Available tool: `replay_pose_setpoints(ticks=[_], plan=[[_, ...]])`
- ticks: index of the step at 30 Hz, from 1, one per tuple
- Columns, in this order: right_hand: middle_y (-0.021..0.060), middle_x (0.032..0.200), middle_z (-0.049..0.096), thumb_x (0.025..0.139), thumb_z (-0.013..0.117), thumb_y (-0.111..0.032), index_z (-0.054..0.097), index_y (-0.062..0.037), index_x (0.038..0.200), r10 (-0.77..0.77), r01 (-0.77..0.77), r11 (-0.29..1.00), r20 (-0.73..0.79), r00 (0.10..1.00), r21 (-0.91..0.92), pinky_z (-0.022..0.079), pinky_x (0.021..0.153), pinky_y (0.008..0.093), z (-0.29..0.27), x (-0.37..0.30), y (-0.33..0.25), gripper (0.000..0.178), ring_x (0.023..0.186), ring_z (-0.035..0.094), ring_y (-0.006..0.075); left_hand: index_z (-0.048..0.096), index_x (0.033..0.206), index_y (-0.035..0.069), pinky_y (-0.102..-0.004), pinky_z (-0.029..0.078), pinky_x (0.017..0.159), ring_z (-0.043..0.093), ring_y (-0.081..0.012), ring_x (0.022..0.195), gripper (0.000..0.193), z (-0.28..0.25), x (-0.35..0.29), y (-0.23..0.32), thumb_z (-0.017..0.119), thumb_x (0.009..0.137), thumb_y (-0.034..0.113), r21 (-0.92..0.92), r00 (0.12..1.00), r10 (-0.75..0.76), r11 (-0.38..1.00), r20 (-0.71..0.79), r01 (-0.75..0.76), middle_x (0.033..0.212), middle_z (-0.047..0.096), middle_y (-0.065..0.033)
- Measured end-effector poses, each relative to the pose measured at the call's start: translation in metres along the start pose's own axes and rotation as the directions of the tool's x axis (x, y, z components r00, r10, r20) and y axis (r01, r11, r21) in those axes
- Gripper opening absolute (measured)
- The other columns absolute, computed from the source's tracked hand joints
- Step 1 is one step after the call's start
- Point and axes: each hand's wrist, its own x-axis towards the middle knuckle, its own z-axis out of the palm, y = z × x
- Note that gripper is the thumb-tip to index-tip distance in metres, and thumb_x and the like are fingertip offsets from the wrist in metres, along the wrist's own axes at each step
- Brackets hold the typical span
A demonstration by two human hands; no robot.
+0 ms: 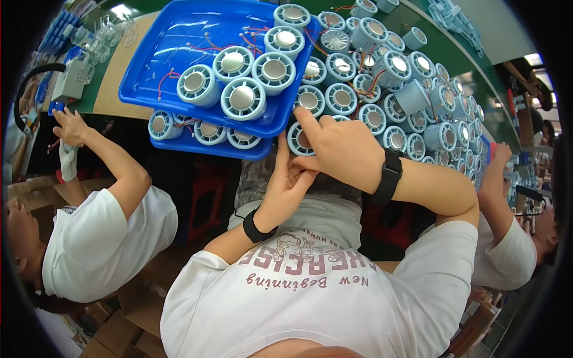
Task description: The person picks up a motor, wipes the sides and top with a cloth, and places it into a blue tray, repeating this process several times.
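Observation:
Between my two hands, at the table's near edge, is a light blue round fan-like housing point(300, 142) with spokes around a centre disc, partly covered by my fingers. My right hand point(343, 148) curls over it from the right, forefinger across its top and thumb at its near side. From the near left, my left hand point(287, 186) closes on it, one finger stretched along its side and the other fingertips bunched below. Whatever the bunched fingertips pinch is hidden. Just left stands a blue tray point(155, 65) with several similar housings point(243, 98), silver discs facing up.
A second blue tray point(203, 147) with housings lies beneath the first. Many more housings point(395, 108) with red and black wires crowd the green table to the right. A person point(107, 238) works at my left, another point(507, 238) at my right. A grey-white device point(71, 80) stands far left.

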Motion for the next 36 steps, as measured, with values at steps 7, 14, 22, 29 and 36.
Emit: replay_pose_setpoints(ticks=[7, 14, 22, 29, 36], plan=[[0.008, 0.071, 0.06, 0.079, 0.068, -0.047, 0.056, -0.0022, 0.118, -0.121, 0.121, 0.992, -0.01, 0.993, -0.026, 0.047, 0.047, 0.0333, 0.001, -0.001, 0.007, 0.061, 0.058, 0.062, 0.0241, -0.004, 0.153, 0.014, -0.0298, 0.051, 0.085, 0.059, -0.0152, 0.097, 0.079, 0.005, 0.008, 0.004, 0.044, 0.094, -0.006, 0.121, 0.993, 0.01, 0.993, -0.117, 0.004, 0.119, 0.052, -0.0119], [0.008, 0.073, 0.059, 0.083, 0.064, -0.047, 0.054, -0.0004, 0.127, -0.112, 0.11, 0.989, -0.009, 0.994, -0.098, 0.047, 0.047, 0.0321, 0.004, -0.006, 0.003, 0.065, 0.057, 0.061, 0.0227, 0.006, 0.151, 0.013, -0.0254, 0.055, 0.067, 0.064, -0.0138, 0.079, 0.071, 0.0, 0.014, 0.005, 0.047, 0.095, -0.001, 0.248, 0.985, -0.084, 0.961, -0.153, 0.121, 0.103, 0.061, -0.0114], [0.0082, 0.077, 0.059, 0.085, 0.064, -0.043, 0.053, -0.0015, 0.129, -0.087, 0.086, 0.992, -0.01, 0.996, -0.092, 0.047, 0.048, 0.0316, -0.001, -0.003, 0.013, 0.062, 0.058, 0.061, 0.0224, 0.005, 0.151, 0.011, -0.025, 0.057, 0.061, 0.068, -0.0183, 0.079, 0.065, 0.006, 0.026, 0.01, 0.045, 0.1, 0.009, 0.402, 0.981, -0.07, 0.905, -0.183, 0.14, 0.115, 0.058, -0.0152], [0.0088, 0.079, 0.061, 0.085, 0.066, -0.036, 0.054, -0.0067, 0.13, -0.047, 0.042, 0.998, -0.078, 0.996, -0.056, 0.048, 0.051, 0.0336, -0.015, -0.006, 0.021, 0.055, 0.061, 0.063, 0.0246, 0.013, 0.146, 0.003, -0.0285, 0.056, 0.055, 0.068, -0.0202, 0.074, 0.061, 0.009, 0.038, 0.004, 0.051, 0.099, 0.013, 0.319, 0.974, -0.018, 0.943, -0.224, 0.091, 0.097, 0.06, -0.013], [0.0089, 0.076, 0.064, 0.09, 0.066, -0.029, 0.064, -0.0114, 0.121, 0.307, -0.315, 0.949, -0.303, 0.902, 0.024, 0.045, 0.056, 0.0278, -0.137, -0.02, 0.119, 0.036, 0.061, 0.057, 0.0153, 0.005, 0.148, 0.003, -0.0262, 0.052, 0.068, 0.062, -0.0165, 0.079, 0.074, 0.006, 0.021, -0.004, 0.057, 0.095, 0.011, 0.244, 0.973, 0.017, 0.969, -0.23, 0.041, 0.1, 0.052, -0.011]])
